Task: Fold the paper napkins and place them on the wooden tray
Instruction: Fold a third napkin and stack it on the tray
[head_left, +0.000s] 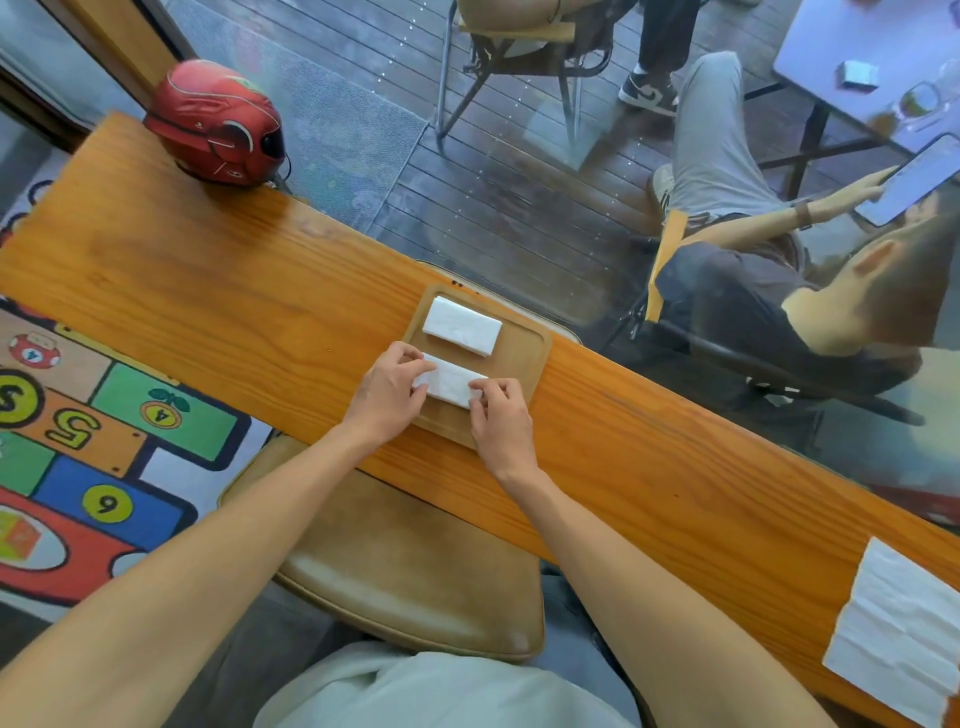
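A wooden tray (524, 358) lies on the long wooden counter. One folded white napkin (462, 326) rests on the tray's far half. A second folded napkin (451, 383) lies on the near half. My left hand (387, 397) pinches its left end and my right hand (501, 418) pinches its right end; both sets of fingertips touch the paper. An unfolded white napkin (901, 631) lies flat on the counter at the far right, well away from both hands.
A red helmet (218, 123) sits at the counter's (208, 291) far left end. A tan padded stool (415, 571) stands under my arms. A glass pane runs along the counter's far edge; beyond it a person sits with a phone.
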